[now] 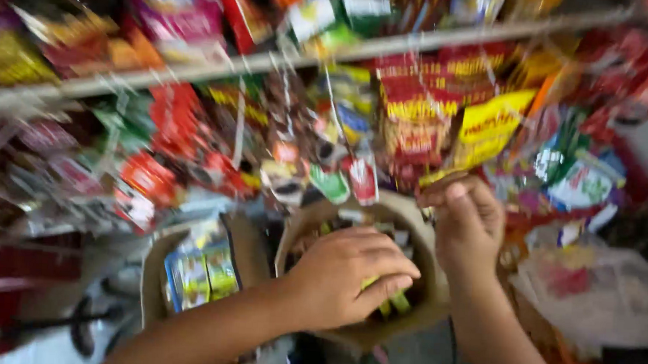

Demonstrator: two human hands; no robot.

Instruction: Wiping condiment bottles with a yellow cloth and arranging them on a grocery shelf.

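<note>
As the picture was smeared by motion, I recorded only what held up under blur. Nearest to me, my left hand (348, 279) reached down into an open cardboard box (417, 231), fingers curled around several yellow-green sachets (391, 302) at the box's right side; the grip was closed on them, though how many it held I could not tell. The sachets' long axes ran roughly from lower right to upper left, their free ends pointing down and right past my fingertips. Just beyond, my right hand (468, 223) was raised over the far rim of the same box, fingers folded and pinched onto the lower edge of a yellow packet (486, 128) hanging from the display. That packet hung with its long axis near vertical, tilted slightly, bottom end toward my hand. To the left stood a second box (158, 269) holding blue and green packets (201, 271). Farthest off, a pale shelf rail (271, 61) crossed the rack of crowded red packets (424, 106). In my judgement, a loose bunched grip could have let sachets slip back into the box, and a pull on the hanging packet could have dragged neighbours down with it.
</note>
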